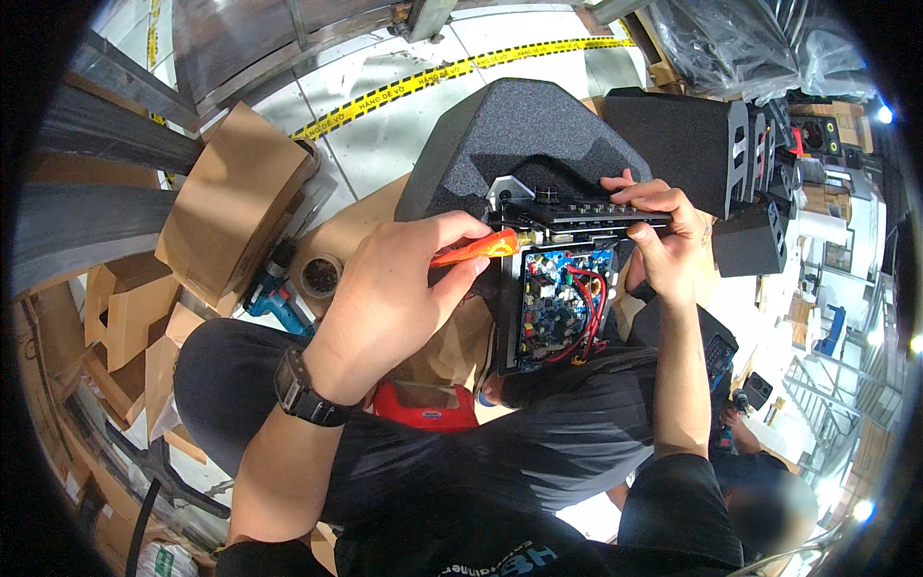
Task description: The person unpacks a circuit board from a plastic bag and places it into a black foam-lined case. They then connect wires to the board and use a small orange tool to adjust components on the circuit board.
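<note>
My left hand [394, 274] is closed on an orange-handled tool [481, 248], pinched between thumb and fingers. Its brass-coloured end meets the edge of a black control panel [586, 213] with a row of small knobs. What exactly the tip touches is too small to tell. Fingers over the top and thumb below, my right hand [673, 236] grips the panel's right end. Just below the panel sits an open black metal chassis with a blue circuit board [553, 308] and red wires [594, 303]. Behind it stands a large black textured speaker cabinet [510, 125].
At left are an open cardboard box [231, 192], a teal cordless drill [277, 293] and a tape roll [321, 275]. A red case [423, 406] lies between my legs. More black cabinets [668, 135] stand at right. Another person [760, 471] works at lower right.
</note>
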Action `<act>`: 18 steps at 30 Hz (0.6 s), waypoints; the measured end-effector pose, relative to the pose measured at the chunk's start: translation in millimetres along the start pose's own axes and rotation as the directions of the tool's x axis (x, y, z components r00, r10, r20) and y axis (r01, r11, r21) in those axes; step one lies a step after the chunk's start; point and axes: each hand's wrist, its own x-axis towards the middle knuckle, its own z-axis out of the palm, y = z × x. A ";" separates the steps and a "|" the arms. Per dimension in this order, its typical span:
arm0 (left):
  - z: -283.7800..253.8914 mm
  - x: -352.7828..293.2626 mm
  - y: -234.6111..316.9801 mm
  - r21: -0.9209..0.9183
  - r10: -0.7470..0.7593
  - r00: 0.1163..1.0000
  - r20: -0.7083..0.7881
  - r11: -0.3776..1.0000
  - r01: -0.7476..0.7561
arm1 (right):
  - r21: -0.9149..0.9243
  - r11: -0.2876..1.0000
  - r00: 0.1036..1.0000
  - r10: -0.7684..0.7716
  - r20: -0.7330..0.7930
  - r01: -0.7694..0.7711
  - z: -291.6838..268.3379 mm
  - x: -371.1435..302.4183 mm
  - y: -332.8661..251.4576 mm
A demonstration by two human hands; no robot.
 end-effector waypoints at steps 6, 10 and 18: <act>-18.7 -11.2 6.9 0.123 0.013 1.000 0.015 0.992 -0.015 | -0.016 1.000 1.000 -0.008 0.015 0.008 0.8 0.3 -1.6; -38.8 -21.6 14.0 0.173 0.023 0.996 -0.086 0.985 -0.008 | -0.005 1.000 1.000 -0.004 0.026 0.004 -0.6 0.1 -1.0; -77.7 -36.7 28.1 -0.150 -0.095 0.986 -0.140 0.986 0.074 | 0.006 1.000 1.000 -0.005 0.023 0.005 -0.8 -0.3 -0.2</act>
